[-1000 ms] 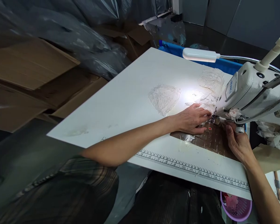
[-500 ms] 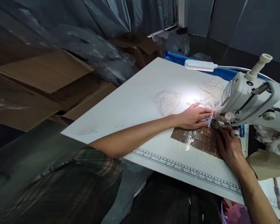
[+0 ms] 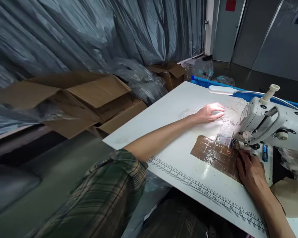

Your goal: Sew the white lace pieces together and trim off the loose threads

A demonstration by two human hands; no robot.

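Note:
A white sewing machine (image 3: 288,124) stands at the right of the white table. Pale lace (image 3: 229,115) lies behind and beside its needle area, lit by a lamp. My left hand (image 3: 210,113) hovers over or rests on this lace, fingers stretched out and thumb apart; contact is unclear. On the brown taped sheet (image 3: 211,153) before the presser foot (image 3: 235,144) lies my right hand (image 3: 252,170), its fingers extended toward the foot. Fingertips there are partly hidden by the machine. A clear plate with red marks (image 3: 223,141) sits left of the foot.
A ruler strip (image 3: 208,195) runs along the table's front edge. Blue thread snips (image 3: 265,153) lie right of the needle. A white lamp (image 3: 222,90) reaches over the table. Open cardboard boxes (image 3: 99,92) and plastic bags stand at the left, and brown paper (image 3: 290,195) at the right.
My left hand has left the plate beside the presser foot and moved back over the lace. My right hand stays near the foot. The view has tilted up and left.

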